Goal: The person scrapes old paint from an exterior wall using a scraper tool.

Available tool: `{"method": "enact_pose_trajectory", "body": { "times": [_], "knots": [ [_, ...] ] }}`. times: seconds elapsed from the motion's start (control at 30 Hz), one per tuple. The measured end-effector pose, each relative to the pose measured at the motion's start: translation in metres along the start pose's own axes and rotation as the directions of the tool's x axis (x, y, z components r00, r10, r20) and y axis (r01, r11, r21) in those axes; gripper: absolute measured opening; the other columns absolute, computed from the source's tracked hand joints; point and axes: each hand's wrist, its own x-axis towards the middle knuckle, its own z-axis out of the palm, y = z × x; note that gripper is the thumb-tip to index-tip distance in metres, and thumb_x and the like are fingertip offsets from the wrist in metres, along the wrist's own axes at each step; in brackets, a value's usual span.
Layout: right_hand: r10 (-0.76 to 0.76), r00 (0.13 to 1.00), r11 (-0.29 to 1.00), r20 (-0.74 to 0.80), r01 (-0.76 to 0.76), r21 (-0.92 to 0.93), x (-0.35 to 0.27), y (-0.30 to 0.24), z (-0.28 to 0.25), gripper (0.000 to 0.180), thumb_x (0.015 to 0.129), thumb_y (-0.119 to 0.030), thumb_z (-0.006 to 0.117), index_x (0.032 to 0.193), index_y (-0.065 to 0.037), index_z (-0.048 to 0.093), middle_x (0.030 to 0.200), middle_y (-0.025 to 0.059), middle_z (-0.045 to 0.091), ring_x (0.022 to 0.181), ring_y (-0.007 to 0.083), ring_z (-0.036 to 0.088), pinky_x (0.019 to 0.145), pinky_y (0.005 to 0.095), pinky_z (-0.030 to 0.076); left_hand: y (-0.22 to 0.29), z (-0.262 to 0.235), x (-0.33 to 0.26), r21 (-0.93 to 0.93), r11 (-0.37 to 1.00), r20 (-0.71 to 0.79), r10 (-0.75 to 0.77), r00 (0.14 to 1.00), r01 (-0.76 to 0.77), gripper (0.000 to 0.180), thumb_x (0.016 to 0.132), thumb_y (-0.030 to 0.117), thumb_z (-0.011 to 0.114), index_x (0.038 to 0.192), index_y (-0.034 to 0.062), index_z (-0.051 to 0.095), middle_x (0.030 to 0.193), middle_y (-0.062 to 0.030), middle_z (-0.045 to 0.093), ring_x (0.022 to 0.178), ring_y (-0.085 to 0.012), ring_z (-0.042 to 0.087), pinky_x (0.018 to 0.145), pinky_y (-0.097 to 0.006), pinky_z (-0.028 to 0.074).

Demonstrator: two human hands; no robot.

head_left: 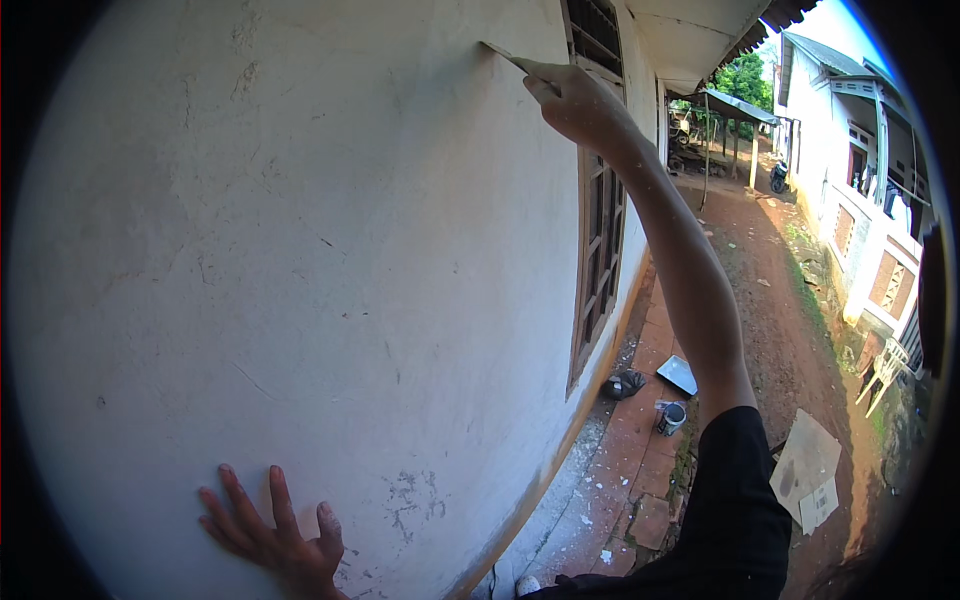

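My right hand [572, 98] is raised at the end of a stretched arm, its fingers closed round the handle of a scraper [497, 50]. The scraper's thin blade points left and meets or nearly meets the white wall [330, 270], close to the top of the window. Low on the left, my left hand [275, 540] lies against the same wall with its fingers spread and nothing in it. Between the hands the wall has cracks, small dark marks and a rough, flaked patch [415, 500].
Beside the wall is a barred wooden window [600, 250]. On the tiled walkway, strewn with white flakes, stand a paint can [671, 418], a white tray [678, 375] and a dark bag [625, 384]. Flattened cardboard [808, 460] lies right; a plastic chair [885, 372] stands beyond.
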Motion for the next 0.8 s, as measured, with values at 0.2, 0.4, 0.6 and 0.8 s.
{"method": "enact_pose_trajectory", "body": {
  "times": [0.2, 0.4, 0.6, 0.8],
  "knots": [
    [0.057, 0.998, 0.998, -0.018, -0.057, -0.002, 0.050, -0.003, -0.026, 0.042, 0.104, -0.037, 0.057, 0.139, -0.017, 0.068, 0.086, 0.0171, 0.074, 0.079, 0.0233, 0.070, 0.080, 0.0423, 0.054, 0.005, 0.004, 0.001, -0.018, 1.000, 0.004, -0.002, 1.000, 0.002, 0.059, 0.104, 0.055, 0.040, 0.151, 0.0218, 0.052, 0.163, -0.0202, 0.042, 0.153, -0.0466, 0.033, 0.124, -0.067, 0.020],
    [0.012, 1.000, 1.000, 0.015, -0.011, -0.026, 0.016, 0.002, -0.012, 0.045, 0.100, -0.033, 0.052, 0.139, -0.017, 0.068, 0.093, 0.0185, 0.076, 0.085, 0.0329, 0.072, 0.085, 0.0473, 0.055, 0.002, 0.002, 0.000, -0.041, 0.999, 0.007, -0.004, 1.000, 0.004, 0.058, 0.104, 0.053, 0.040, 0.149, 0.0201, 0.054, 0.163, -0.0204, 0.042, 0.153, -0.0472, 0.033, 0.124, -0.067, 0.019],
    [-0.013, 0.996, 0.999, -0.092, 0.016, 0.033, 0.091, 0.018, -0.025, 0.045, 0.101, -0.033, 0.053, 0.139, -0.015, 0.068, 0.076, 0.0146, 0.069, 0.065, 0.0218, 0.066, 0.067, 0.0414, 0.053, 0.011, 0.004, -0.005, -0.206, 0.972, 0.028, -0.110, 0.994, 0.114, 0.059, 0.095, 0.058, 0.059, 0.147, 0.0298, 0.062, 0.163, -0.0166, 0.044, 0.153, -0.0474, 0.030, 0.125, -0.064, 0.012],
    [-0.054, 0.996, 0.995, -0.073, 0.060, 0.081, 0.158, 0.040, -0.033, 0.031, 0.103, -0.028, 0.051, 0.101, -0.008, 0.074, 0.066, 0.0074, 0.063, 0.053, 0.0162, 0.054, 0.047, 0.0377, 0.043, 0.011, 0.003, -0.005, -0.195, 0.973, 0.043, -0.115, 0.992, 0.121, 0.059, 0.095, 0.057, 0.059, 0.148, 0.0306, 0.061, 0.163, -0.0165, 0.044, 0.153, -0.0470, 0.030, 0.125, -0.064, 0.011]
  ]
}}
